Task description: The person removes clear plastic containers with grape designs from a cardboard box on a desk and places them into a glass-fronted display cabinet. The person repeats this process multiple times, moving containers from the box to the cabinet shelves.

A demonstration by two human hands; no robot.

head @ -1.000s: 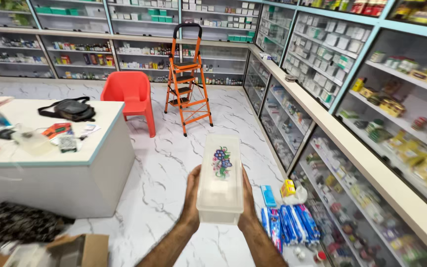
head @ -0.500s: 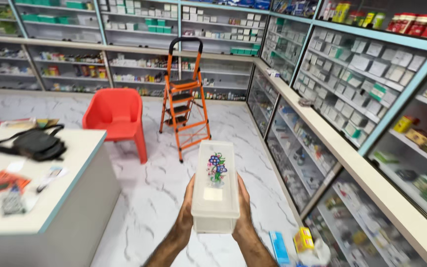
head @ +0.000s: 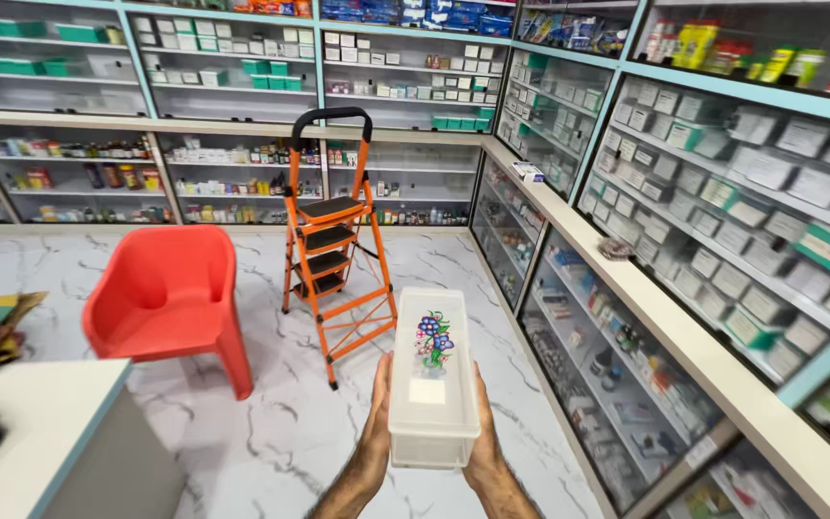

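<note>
You clasped the clear plastic box (head: 432, 377) between your left hand (head: 374, 437) and right hand (head: 487, 432), level above the marble floor (head: 271, 423), its long axis pointing toward the orange stepladder (head: 333, 240).

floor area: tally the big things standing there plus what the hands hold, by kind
box, held by left hand and right hand: 1
chair, red: 1
stepladder, orange: 1
counter, white: 1
total: 4
</note>
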